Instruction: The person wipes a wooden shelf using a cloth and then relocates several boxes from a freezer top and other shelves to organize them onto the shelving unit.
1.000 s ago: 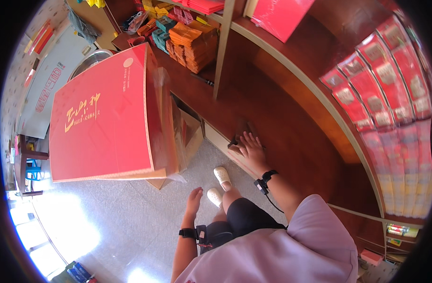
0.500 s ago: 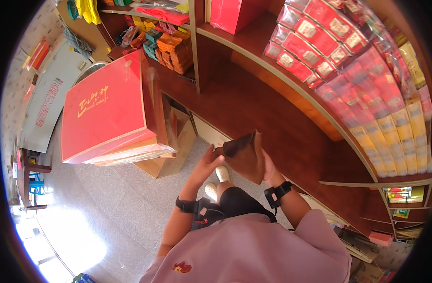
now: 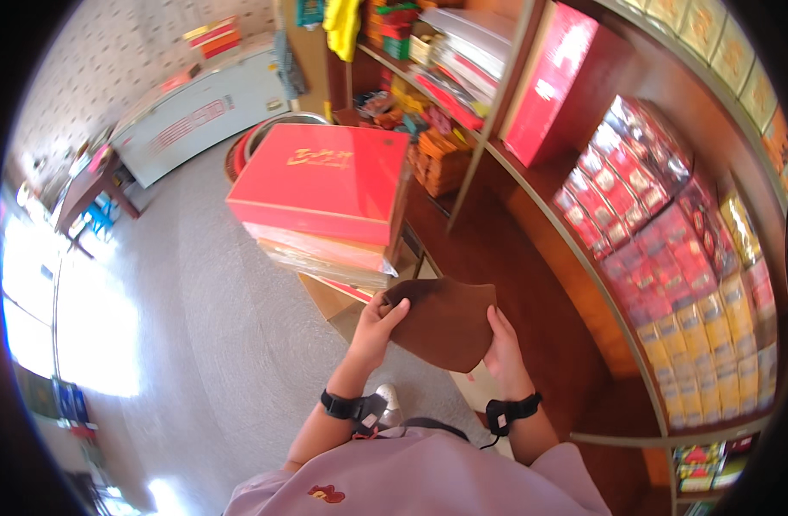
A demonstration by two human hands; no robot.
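A brown cloth with a dark patch near its upper left corner is stretched between my hands in front of my body. My left hand pinches its left edge, the thumb lying over the front. At the opposite edge, my right hand grips the cloth with the thumb on the near side and the other fingers mostly hidden. Just beyond my left hand stands a stack of flat boxes topped by a red gift box with gold lettering. Clear plastic wrap covers part of the stack.
To the right, a dark wooden shelf unit holds red and yellow packets and a tall red box. A cardboard carton lies under the stack. Farther left are a white chest freezer and a small dark table on the grey floor.
The cloth has opened from a folded, upright shape into a flatter, wider sheet. My view has swung, so the stack and shelves appear farther right; both hands keep hold of the cloth.
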